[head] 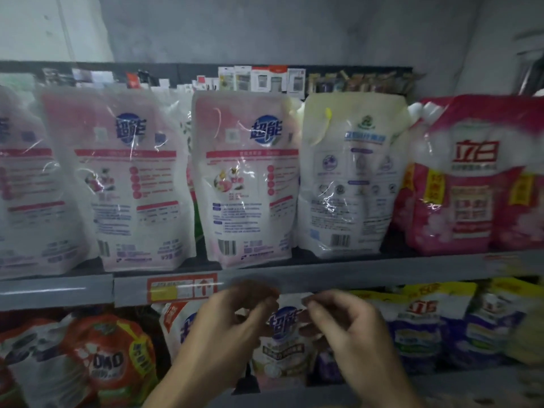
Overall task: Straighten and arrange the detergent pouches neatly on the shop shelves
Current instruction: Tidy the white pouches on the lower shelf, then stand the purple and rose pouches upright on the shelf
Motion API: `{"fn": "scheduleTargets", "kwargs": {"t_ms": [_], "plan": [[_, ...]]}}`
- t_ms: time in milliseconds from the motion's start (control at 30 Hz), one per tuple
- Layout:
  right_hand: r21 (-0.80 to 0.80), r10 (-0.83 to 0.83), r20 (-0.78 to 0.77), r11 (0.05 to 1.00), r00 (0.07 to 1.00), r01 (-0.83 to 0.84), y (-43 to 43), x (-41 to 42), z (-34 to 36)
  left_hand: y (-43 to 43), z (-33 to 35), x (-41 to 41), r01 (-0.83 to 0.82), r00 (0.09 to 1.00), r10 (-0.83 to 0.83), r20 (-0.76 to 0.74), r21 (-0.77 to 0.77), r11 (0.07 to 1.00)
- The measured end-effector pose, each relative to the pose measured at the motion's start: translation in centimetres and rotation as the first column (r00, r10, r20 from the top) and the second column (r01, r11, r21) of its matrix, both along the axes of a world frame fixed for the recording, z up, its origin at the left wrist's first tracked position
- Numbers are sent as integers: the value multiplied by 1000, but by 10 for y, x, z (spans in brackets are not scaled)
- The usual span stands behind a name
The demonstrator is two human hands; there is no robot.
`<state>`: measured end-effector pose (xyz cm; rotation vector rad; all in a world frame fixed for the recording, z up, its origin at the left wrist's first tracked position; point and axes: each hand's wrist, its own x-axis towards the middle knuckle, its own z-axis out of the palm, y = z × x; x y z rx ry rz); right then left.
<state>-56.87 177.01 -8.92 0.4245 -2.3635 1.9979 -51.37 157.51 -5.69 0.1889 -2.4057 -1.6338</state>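
Currently we find both hands, left and right, fingers half-curled and holding nothing, before the white pouch at lower centre; gripping and squaring it comes next, we judge.

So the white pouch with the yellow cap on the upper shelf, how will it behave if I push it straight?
The white pouch will probably flex rather than slide stiffly: its film looks creased and glossy. It looks full and bulging, so likely heavy for its size. It stands upright on a narrow base at the shelf edge, so a high push may tip it.
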Motion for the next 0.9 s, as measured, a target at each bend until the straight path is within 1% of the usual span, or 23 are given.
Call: {"fn": "scheduleTargets", "kwargs": {"t_ms": [167, 300, 400, 533, 600, 700, 767, 900], "plan": [[-88, -84, -79, 993, 993, 77, 21, 4, 37, 8, 24, -10, 61, 994, -58, -98, 31, 998], [-83, -140, -167, 988, 976, 127, 36, 2, 65, 20, 49, -21, 91, 983, -81, -164, 57, 994], [-108, -163, -214, 984, 963, 143, 46, -5, 85, 27, 68, -30, 109, 969, -104, -222, 12, 994], [-115, -184, -286, 981, 940, 157, 58, -19, 103, 42, 94, -46, 93, 958, -85, -275, 16, 996], [-96, -180, -314, 983, 932, 157, 65, -27, 110, 49, 105, -53, 85, 955, -75, -285, 23, 996], [-51, -170, -338, 985, 926, 163, 75, -38, 117, 59, 118, -64, 42, 947, -50, -316, -34, 999], [-33, -158, -345, 987, 925, 156, 80, -45, 120, 64, 121, -73, 12, 942, -27, -336, -45, 999], [22, -123, -355, 990, 927, 140, 88, -57, 124, 73, 123, -88, -14, 948, 29, -317, 49, 999]]}}
